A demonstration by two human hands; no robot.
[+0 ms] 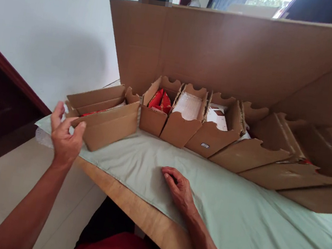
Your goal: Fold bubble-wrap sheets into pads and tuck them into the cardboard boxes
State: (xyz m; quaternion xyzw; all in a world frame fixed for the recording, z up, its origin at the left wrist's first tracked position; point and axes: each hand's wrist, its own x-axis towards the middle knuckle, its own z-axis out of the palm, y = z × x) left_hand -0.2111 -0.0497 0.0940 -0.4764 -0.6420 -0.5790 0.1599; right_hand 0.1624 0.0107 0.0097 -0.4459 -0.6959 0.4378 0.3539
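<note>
My left hand [65,135] is raised off the table with fingers apart, holding nothing, right beside the near corner of the leftmost cardboard box [109,122]. My right hand [178,186] rests palm down on the pale green cloth [233,220], fingers loosely curled, nothing in it. Behind my hands runs a row of open cardboard boxes. One box [154,116] holds red packets [160,100], the one to its right [181,124] holds white wrap, and a third [210,135] holds white and dark items.
A tall cardboard sheet [240,52] stands behind the row. More open boxes [286,166] lie tipped toward me on the right. The wooden table edge [141,215] shows below the cloth. A person's head shows above the sheet. Tiled floor lies at the left.
</note>
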